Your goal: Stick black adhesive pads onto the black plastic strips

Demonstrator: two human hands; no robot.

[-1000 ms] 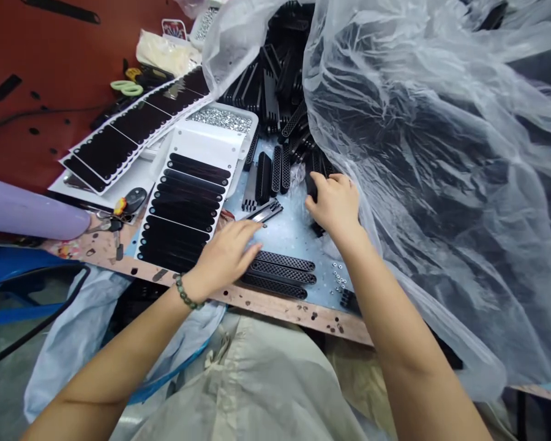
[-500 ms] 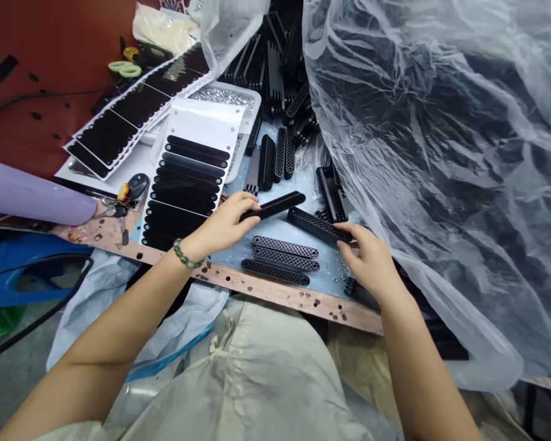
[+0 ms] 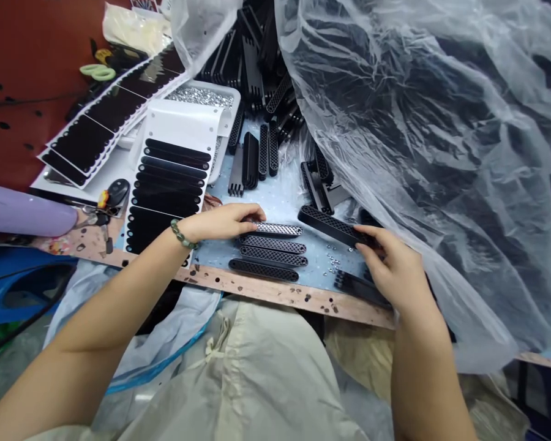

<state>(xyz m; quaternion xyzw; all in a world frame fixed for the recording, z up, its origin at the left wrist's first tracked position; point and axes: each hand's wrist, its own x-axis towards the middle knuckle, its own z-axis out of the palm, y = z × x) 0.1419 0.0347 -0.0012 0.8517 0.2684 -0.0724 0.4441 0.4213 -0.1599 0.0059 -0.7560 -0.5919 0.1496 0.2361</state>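
Note:
My left hand (image 3: 229, 220) pinches the left end of a black plastic bar (image 3: 280, 228) whose lattice face is up. That bar lies at the back of a row of similar lattice bars (image 3: 273, 251) on the blue work surface. In my right hand (image 3: 392, 263) is the right end of another black bar (image 3: 328, 224), thumb and fingers closed round it. Its far end points left and away from me, its lattice side showing. Small metal nuts or similar bits (image 3: 333, 260) are scattered just below it. A dark pronged piece (image 3: 360, 286) lies near my right wrist.
On the left lie sheets of black stickers (image 3: 168, 184), a tray of small metal parts (image 3: 232, 98), keys (image 3: 103, 220), green-handled scissors (image 3: 97, 72) and a purple bottle (image 3: 27, 209). More black bars (image 3: 252, 67) are piled behind. Clear plastic sheeting (image 3: 417, 122) covers the right side.
My left hand has brought its bar down and turned it lattice side up, behind the row. My right hand has shifted slightly right with its bar. The whole view has moved a little.

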